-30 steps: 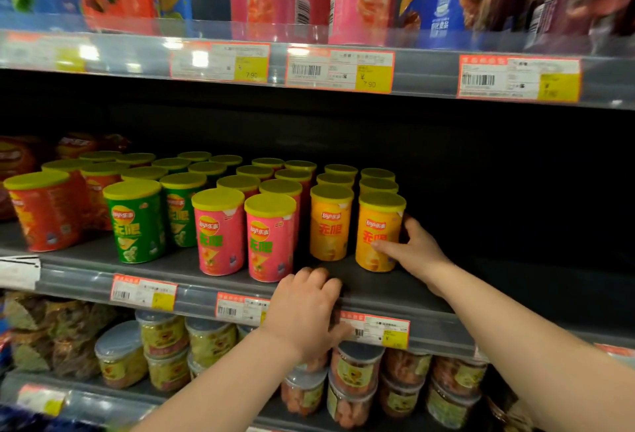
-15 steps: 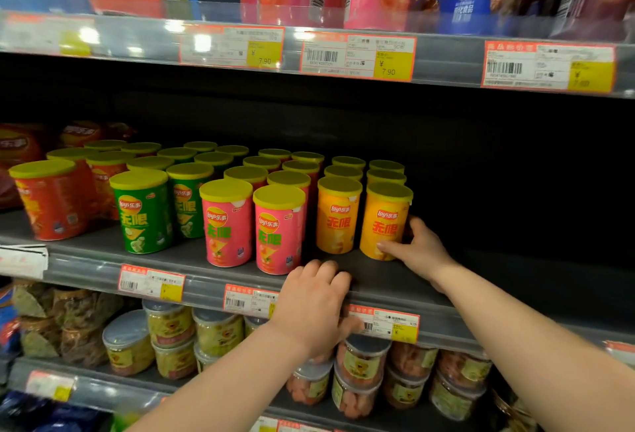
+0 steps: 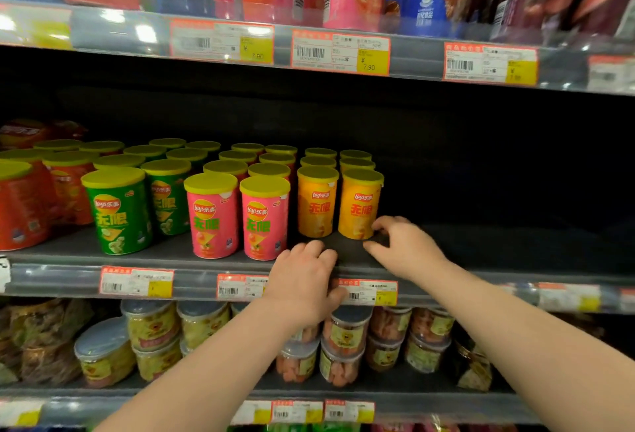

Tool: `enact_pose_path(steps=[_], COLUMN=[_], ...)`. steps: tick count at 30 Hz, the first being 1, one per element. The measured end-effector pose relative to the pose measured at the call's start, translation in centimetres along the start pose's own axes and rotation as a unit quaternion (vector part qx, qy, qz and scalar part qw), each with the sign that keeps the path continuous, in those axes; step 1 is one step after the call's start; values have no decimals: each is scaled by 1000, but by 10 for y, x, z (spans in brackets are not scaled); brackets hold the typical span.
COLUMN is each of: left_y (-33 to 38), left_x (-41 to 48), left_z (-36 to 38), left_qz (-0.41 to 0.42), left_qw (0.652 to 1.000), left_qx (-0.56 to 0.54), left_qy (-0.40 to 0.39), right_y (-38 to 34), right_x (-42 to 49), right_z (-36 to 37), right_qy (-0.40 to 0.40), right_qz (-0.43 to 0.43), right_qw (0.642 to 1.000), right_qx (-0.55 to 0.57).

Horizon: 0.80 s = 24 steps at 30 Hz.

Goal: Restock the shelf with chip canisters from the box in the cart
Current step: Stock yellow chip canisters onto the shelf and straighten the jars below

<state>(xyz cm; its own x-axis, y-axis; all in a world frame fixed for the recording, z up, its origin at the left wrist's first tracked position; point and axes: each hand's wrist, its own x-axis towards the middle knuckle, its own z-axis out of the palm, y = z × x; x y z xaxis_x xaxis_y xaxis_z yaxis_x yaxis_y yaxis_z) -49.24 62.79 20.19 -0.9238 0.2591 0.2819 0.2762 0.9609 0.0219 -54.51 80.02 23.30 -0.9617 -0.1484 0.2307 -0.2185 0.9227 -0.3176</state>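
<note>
Nearest, on the tier below, clear tubs [image 3: 343, 339] of snacks are seen between the two forearms. Above them the left hand [image 3: 304, 282] is laid over the front edge of the shelf [image 3: 498, 249]. Its fingers are curled on top and its thumb is tucked against the price rail [image 3: 192, 282], so the edge is gripped and no canister is held.

A little farther in and to the right, the right hand [image 3: 407, 247] is set at the foot of the rightmost yellow canister [image 3: 359, 206]. The fingers are loosely curved, with the tips at the canister's lower right side. Whether the canister is pinched or only touched cannot be told.

That canister stands upright, its long axis vertical, at the front of the last yellow row, just beside a second yellow canister [image 3: 316, 204]. To the left, pink canisters [image 3: 264, 222] and green canisters [image 3: 118, 215] are lined up nearer the edge, with more yellow-lidded rows behind.

Right of the yellow rows only dark shelf floor is seen, and this gap is judged to be what the next placement turns on. It lies directly beyond the right hand and well apart from the left, so the right arm is the nearer one. An upright canister would need to be brought in from the right and set down beside the last row.

The box and cart are not in view.
</note>
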Motion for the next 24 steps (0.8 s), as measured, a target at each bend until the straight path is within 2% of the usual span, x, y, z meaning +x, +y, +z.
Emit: enact_pose_path(steps=[7,15,19,24], left_y=[-8,-16,-20,-30], left_x=[-33,-80,-104,-130], left_z=[-5,16,26,38], left_qz=[54,78,63,23], left_qw=[997,996,994,992], left_qx=[-42,-42,-5,-3], left_qy=[40,-24,-87,-127], right_y=[-34,-50,-57,-64], right_x=[-55,-113,-130,-145], right_z=[3,45,66,92], right_qy=[15,-8,-52,-89], right_qz=[-81,-100,-106,-119], right_qw=[993,986,981,978], right_qx=[-80,-131,-153,-144])
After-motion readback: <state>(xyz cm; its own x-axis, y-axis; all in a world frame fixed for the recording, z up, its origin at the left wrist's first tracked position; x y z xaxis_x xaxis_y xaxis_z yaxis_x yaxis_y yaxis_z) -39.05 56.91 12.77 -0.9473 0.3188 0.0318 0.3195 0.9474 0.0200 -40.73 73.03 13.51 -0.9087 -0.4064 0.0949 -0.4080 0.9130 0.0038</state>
